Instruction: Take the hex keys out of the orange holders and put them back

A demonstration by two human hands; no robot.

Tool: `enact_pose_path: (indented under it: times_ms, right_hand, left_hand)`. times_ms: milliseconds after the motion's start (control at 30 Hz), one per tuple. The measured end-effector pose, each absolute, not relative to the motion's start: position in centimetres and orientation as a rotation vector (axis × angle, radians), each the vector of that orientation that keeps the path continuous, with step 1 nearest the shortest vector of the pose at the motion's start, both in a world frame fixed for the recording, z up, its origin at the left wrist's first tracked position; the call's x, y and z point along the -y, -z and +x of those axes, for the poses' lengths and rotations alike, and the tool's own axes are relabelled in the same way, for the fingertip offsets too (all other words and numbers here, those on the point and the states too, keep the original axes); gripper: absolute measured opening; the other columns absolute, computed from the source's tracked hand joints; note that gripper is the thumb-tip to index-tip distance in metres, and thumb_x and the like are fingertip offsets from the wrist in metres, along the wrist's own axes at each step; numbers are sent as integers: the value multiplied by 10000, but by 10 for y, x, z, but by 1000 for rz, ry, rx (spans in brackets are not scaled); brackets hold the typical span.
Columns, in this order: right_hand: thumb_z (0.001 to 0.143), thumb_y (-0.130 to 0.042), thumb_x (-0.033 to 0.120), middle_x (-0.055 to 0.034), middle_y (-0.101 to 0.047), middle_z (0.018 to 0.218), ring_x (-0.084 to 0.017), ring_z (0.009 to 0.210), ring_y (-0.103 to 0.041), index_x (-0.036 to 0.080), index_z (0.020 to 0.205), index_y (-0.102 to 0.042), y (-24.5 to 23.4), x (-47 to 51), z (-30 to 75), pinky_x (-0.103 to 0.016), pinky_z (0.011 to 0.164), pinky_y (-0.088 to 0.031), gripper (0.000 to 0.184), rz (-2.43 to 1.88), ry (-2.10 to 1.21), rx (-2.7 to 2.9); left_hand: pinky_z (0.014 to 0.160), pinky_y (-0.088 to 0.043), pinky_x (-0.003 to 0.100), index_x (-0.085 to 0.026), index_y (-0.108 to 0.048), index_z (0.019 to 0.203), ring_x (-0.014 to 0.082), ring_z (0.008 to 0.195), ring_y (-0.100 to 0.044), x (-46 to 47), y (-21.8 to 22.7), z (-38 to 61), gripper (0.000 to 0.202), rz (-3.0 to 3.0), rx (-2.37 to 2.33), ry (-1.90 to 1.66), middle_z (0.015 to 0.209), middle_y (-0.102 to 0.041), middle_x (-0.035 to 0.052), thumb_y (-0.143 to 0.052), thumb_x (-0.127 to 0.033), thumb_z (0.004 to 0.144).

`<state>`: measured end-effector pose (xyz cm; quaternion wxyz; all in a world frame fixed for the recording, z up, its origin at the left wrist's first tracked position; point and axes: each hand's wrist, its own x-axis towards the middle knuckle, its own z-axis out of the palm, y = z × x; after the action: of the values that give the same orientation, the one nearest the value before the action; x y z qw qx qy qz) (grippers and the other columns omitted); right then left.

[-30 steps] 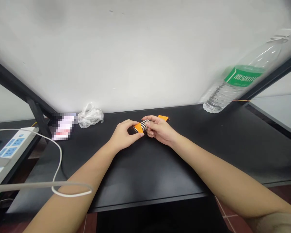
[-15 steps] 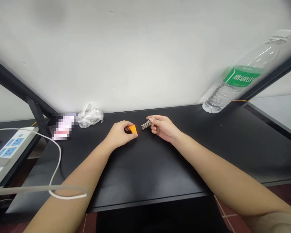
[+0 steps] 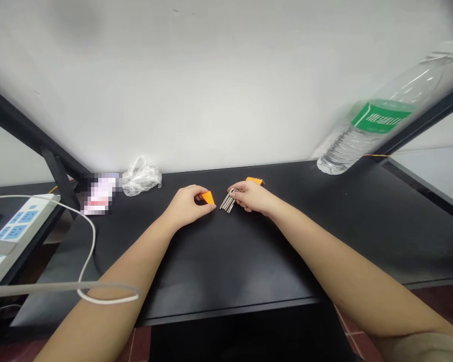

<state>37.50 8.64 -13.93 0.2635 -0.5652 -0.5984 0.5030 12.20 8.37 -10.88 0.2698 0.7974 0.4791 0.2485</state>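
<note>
Swung downward since the earlier frame, the bundle of steel hex keys (image 3: 227,202) now slants toward the lower left from the right hand's fingers (image 3: 241,187), its long axis running down and away from them, with the rods fanning slightly at their free ends. Those fingers are curled almost shut, pinching the keys' looped upper ends. The left hand's fingers (image 3: 192,190) are bent closed around an orange wedge (image 3: 208,197), which sticks out just past the fingertips toward the keys, near them but apart. A second orange piece (image 3: 254,180) lies on the black bench (image 3: 249,251) just beyond the right hand's fingers, partly hidden behind them.
</note>
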Motion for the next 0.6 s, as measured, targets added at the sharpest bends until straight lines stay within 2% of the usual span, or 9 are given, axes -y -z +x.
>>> enact_pose_path:
  times_ms: [167,300,433,600]
  right_hand:
    - [964,-594,328,-46,-684,807,-137,626,-589,193,1293,-671,131,-85,373,-247,553,-445,363,-1628,-1161,1861]
    - [967,-595,304,-71,-718,923,-145,718,-619,180,1368,-625,125,-83,375,-265,670,-468,421,-1644,-1048,2006]
    - [953,-632,327,-70,-721,959,-155,750,-627,205,1406,-591,120,-82,376,-277,708,-469,470,-1681,-1004,2053]
    - [955,-637,358,-64,-729,948,-163,756,-641,209,1422,-566,116,-81,376,-282,708,-475,495,-1688,-1005,2056]
  left_hand:
    - [835,-554,343,-218,-754,1047,209,892,-678,-83,110,123,380,2162,-1279,-658,1002,-740,35,-778,-434,736]
    - [855,-559,342,-227,-756,1038,204,900,-682,-84,111,123,345,2169,-1269,-657,1008,-741,25,-777,-386,733]
    - [892,-561,360,-241,-754,1056,218,937,-686,-82,111,124,350,2173,-1266,-636,1042,-739,27,-770,-401,745]
    - [1026,-521,430,-272,-740,1140,274,1119,-656,-79,113,126,446,2217,-1235,-590,1177,-720,48,-776,-482,748]
